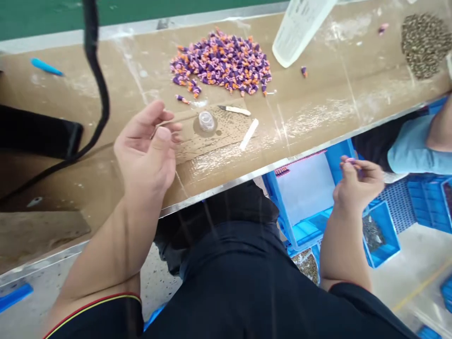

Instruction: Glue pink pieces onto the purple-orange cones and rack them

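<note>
My left hand (150, 146) is raised over the near side of the bench, palm turned up and fingers loosely curled apart, with nothing visible in it. Right of it, a small clear round container (206, 121) sits on a wet-spotted cardboard piece (226, 129). A small knife (236, 110) and a white strip (249, 134) lie beside it. My right hand (358, 186) is off the bench edge above a blue crate, pinching a small pink-and-purple piece (350, 160) between thumb and fingers. Similar purple, pink and orange pieces form a pile (222, 63) behind the cardboard.
A translucent plastic container (300, 30) leans at the back. Metallic bits (425, 44) are heaped at far right. A black cable (95, 70) crosses the left, near a dark flat object (38, 132). A blue crate (293, 230) holds a white sheet. Another person's arm (441, 125) shows at right.
</note>
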A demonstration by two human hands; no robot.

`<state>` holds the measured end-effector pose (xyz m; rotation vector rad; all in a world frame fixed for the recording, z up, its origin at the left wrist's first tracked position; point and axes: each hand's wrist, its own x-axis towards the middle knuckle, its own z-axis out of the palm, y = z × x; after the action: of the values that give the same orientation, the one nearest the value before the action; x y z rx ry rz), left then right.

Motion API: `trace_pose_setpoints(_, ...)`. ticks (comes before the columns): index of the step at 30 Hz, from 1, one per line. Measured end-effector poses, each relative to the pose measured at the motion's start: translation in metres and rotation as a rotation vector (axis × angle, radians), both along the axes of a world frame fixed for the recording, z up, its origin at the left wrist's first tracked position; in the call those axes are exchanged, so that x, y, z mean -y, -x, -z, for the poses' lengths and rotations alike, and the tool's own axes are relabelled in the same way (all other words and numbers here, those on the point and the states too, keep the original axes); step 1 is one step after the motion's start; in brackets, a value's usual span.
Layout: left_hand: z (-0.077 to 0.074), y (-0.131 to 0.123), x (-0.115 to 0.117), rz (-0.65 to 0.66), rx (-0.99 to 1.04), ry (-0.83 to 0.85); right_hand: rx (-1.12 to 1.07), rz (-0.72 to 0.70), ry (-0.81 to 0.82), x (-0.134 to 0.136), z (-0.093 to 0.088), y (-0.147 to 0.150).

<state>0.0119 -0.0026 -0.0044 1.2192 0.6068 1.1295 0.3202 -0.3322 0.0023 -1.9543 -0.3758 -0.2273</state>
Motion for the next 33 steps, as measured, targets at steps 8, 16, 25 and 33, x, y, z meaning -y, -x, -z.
trace_pose_setpoints(8, 0.005, -0.001, -0.006, -0.036, -0.189, -0.112, -0.622, -0.226, 0.545, 0.036, 0.104, -0.025)
trace_pose_setpoints(16, -0.022, -0.010, 0.008, -0.146, -0.345, -0.060, -0.768, -0.203, 0.739, 0.030, 0.129, -0.048)
trace_pose_setpoints(25, -0.002, -0.022, -0.004, -0.225, -0.165, -0.065, -0.808, -0.090, 0.780, 0.030, 0.143, -0.041)
trace_pose_setpoints(33, 0.016, -0.017, -0.016, -0.310, -0.139, -0.045, -0.811, -0.024, 0.774, 0.025, 0.140, -0.043)
